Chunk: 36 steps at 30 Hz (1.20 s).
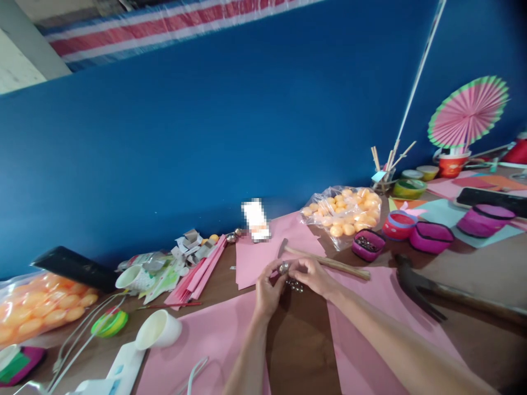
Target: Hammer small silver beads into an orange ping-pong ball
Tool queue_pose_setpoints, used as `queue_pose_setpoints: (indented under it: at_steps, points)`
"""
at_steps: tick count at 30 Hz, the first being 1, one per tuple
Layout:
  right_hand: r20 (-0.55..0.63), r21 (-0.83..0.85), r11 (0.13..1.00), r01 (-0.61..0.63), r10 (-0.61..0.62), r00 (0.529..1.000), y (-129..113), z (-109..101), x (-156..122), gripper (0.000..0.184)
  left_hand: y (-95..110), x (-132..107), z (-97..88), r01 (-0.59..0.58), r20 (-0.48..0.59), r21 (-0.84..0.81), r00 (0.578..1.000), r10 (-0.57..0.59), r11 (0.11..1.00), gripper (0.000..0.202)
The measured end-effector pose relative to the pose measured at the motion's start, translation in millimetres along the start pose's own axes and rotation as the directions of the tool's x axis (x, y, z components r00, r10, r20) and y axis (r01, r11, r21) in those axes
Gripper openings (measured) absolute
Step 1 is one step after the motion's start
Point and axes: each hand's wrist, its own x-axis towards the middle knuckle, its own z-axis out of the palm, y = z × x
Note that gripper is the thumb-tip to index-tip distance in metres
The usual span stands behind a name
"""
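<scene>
In the middle of the table, my left hand (268, 288) is closed, with thumb and fingers pinching a small shiny round metal piece (284, 267). My right hand (313, 278) meets it from the other side, its fingertips pressed together at the same piece. Whether it is a bell or a bead is too small to tell. Just under the fingers, several small silvery balls (295, 286) lie on the brown table (300, 340). A hammer with a wooden handle (346, 264) rests right behind my right hand, partly over pink paper (255, 263).
A larger claw hammer (420, 285) lies at the right on pink sheets (379, 307). Bags of orange balls (346, 211) stand behind and far left. Purple containers (432, 237) line the right side. A white cup (158, 329), cables and a power strip (123, 367) occupy the left.
</scene>
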Motion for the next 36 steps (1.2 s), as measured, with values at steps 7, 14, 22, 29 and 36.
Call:
queue_pose_setpoints:
  at_steps: [7,14,22,29,36]
  points:
    - [-0.006,0.033,0.999,-0.01,0.01,1.0,-4.5,0.9,-0.3,0.02,-3.6,0.6,0.4,0.013,-0.006,-0.031,1.0,-0.013,0.999,0.034]
    - [-0.026,0.051,0.998,-0.038,0.039,0.999,-6.9,2.2,-1.0,0.02,-5.7,1.1,0.1,-0.015,0.009,-0.009,1.0,0.015,1.0,0.035]
    - [-0.039,0.172,0.985,0.003,0.004,0.999,-8.6,4.8,-0.5,0.021,-3.4,0.1,-0.4,-0.014,0.026,0.024,1.0,0.014,1.0,0.034]
    - [-0.048,0.156,0.987,0.022,-0.014,0.999,-0.5,5.5,1.8,0.022,-4.2,-0.5,1.4,0.003,0.038,-0.009,0.999,-0.002,1.0,0.035]
    - [-0.051,0.1,0.994,0.053,-0.048,0.998,2.4,2.9,3.2,0.018,-0.1,0.0,1.3,0.043,0.019,-0.136,0.999,-0.041,0.99,0.037]
